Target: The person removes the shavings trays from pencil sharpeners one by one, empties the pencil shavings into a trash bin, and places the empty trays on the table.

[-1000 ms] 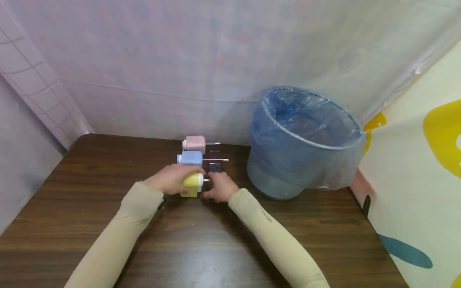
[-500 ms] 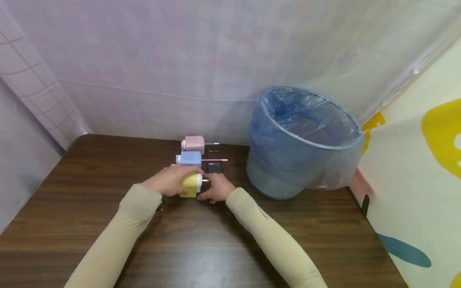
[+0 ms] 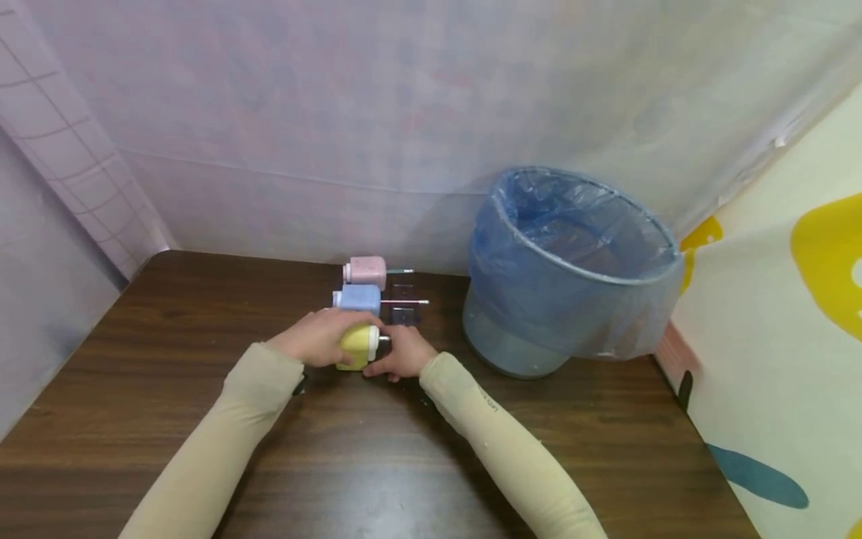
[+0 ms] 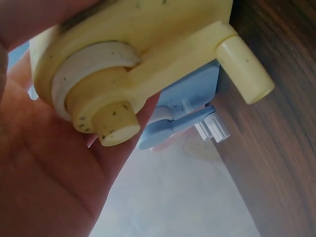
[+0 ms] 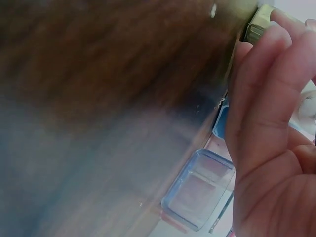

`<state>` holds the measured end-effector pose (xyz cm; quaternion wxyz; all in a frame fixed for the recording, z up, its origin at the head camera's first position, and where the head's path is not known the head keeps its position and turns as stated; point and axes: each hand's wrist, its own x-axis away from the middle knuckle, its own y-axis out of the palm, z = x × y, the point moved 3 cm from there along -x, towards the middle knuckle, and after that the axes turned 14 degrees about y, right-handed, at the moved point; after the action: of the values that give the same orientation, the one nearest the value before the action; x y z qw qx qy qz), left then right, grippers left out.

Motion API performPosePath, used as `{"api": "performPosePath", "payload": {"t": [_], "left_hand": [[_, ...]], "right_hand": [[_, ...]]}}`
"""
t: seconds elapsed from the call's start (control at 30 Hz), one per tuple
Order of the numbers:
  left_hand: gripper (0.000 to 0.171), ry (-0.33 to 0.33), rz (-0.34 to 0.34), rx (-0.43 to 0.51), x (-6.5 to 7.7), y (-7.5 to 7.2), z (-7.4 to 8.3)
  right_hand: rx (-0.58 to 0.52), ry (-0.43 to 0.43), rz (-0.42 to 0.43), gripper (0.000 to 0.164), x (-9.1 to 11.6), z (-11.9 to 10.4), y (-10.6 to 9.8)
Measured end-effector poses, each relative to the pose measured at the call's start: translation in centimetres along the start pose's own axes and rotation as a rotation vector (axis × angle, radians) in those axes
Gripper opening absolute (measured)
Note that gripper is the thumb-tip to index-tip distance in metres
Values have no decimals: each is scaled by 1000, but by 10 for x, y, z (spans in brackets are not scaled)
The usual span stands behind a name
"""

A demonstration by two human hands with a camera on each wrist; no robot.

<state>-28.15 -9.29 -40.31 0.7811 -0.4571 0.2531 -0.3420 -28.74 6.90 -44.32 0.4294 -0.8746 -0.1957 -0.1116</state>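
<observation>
My left hand (image 3: 315, 340) grips the yellow pencil sharpener (image 3: 355, 340) from above, fingers over its top. In the left wrist view its crank handle (image 4: 185, 61) faces the camera. My right hand (image 3: 408, 353) is at the sharpener's right end, thumb low near its base. Its fingers are bent at the sharpener's lower corner in the right wrist view; what lies between them is hidden. Behind stand a blue sharpener (image 3: 361, 298) and a pink sharpener (image 3: 367, 271). Pencils stick out of both, one from the blue (image 3: 407, 302), one from the pink (image 3: 402, 270).
Clear shavings drawers (image 3: 404, 315) jut out to the right of the blue and pink sharpeners. A bin (image 3: 512, 337) with a blue liner bag stands on the right of the brown table (image 3: 202, 359). A pale sheet (image 3: 289, 127) hangs behind.
My right hand has moved slightly left, closer to the yellow sharpener's right end. The left hand keeps its grip; the sharpeners stay in place.
</observation>
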Motion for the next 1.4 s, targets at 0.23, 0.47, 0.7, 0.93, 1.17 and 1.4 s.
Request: {"api": "performPosePath", "payload": {"t": [0.23,0.47,0.7,0.93,1.17,1.4], "left_hand": [[64,-26,-3,26,0,1,-2],[62,-39,1,36,-1,0,0],[62,-35,2,27,-3,1,1],[61,-38,7,21,-1,2,1],[62,-33,13,26,-1,1,1],[63,-33,13,26,-2,2,0]], "right_hand": [[11,3,-10,64,-3,2,2],[9,-4,-9,59,-3,5,1],[-36,-1,-31,56,-2,6,1],[-59,21,-50,66,2,7,-2],[-56,37,-52,67,7,8,-3],[-27,28,-44,62,9,9,-3]]}}
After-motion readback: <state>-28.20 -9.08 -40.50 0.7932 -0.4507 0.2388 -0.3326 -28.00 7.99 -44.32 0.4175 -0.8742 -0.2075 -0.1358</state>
